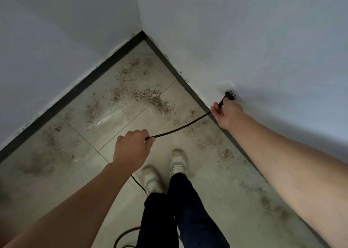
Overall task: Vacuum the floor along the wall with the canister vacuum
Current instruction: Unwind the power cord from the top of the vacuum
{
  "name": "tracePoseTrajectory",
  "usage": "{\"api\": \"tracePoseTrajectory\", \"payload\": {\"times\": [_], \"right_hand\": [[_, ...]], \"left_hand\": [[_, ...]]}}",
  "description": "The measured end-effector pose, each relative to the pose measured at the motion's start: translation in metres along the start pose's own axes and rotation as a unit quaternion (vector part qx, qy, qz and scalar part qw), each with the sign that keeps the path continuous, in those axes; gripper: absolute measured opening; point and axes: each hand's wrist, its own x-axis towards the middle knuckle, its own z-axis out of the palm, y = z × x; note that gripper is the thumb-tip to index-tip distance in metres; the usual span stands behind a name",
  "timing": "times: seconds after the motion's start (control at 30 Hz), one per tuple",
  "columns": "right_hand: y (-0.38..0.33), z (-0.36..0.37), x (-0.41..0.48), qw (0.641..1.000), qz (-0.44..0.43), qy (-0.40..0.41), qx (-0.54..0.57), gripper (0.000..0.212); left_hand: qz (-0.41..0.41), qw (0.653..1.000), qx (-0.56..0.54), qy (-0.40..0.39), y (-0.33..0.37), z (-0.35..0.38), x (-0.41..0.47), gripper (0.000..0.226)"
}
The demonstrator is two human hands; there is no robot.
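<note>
A black power cord [180, 126] stretches between my two hands above the tiled floor [116, 119]. My right hand [227, 114] grips the cord just behind its black plug [228, 95], whose prongs point at the white wall [244, 40] on the right, close to a faint white socket plate [225, 85]. My left hand [131, 150] is closed around the cord lower down, near the middle of the view. More cord [139, 185] trails behind my legs in a loop [122, 234]. Brown dirt [150, 97] is scattered over the tiles toward the corner. The vacuum itself is out of view.
Two white walls meet at a corner [143, 33] with a dark skirting strip [75, 89] along their base. My feet in pale shoes [165, 172] stand on the tiles, a little way from the right wall.
</note>
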Motion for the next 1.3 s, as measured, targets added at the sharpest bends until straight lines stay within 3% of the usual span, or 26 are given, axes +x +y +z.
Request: {"api": "tracePoseTrajectory", "payload": {"times": [0.3, 0.5, 0.73, 0.87, 1.0, 1.13, 1.3], "right_hand": [[-0.007, 0.000, -0.002, 0.999, 0.041, -0.005, 0.012, 0.016], [-0.022, 0.004, -0.002, 0.989, 0.095, -0.018, 0.111, 0.016], [-0.021, 0.004, 0.002, 0.996, 0.071, -0.023, 0.056, 0.024], [-0.018, 0.004, 0.003, 0.998, 0.042, -0.017, 0.031, 0.017], [-0.018, -0.007, -0.005, 0.998, 0.007, -0.049, -0.032, 0.020], [-0.013, -0.018, -0.028, 0.984, -0.028, -0.044, -0.168, 0.021], [0.033, -0.034, -0.075, 0.910, -0.156, -0.056, -0.380, 0.035]], "left_hand": [[0.007, 1.000, 0.006, 0.001, 0.003, -0.005, -0.001, 0.028], [-0.011, 1.000, -0.007, 0.020, 0.002, -0.003, 0.001, 0.026], [-0.015, 0.999, -0.014, 0.028, 0.007, 0.010, -0.003, 0.025], [-0.015, 0.998, -0.039, 0.038, 0.003, 0.011, -0.008, 0.020], [-0.012, 0.999, -0.040, 0.005, -0.002, 0.024, -0.026, 0.024], [-0.040, 0.998, -0.049, -0.016, 0.003, 0.043, -0.052, 0.037], [-0.109, 0.988, -0.110, -0.019, 0.002, 0.045, -0.101, 0.039]]}}
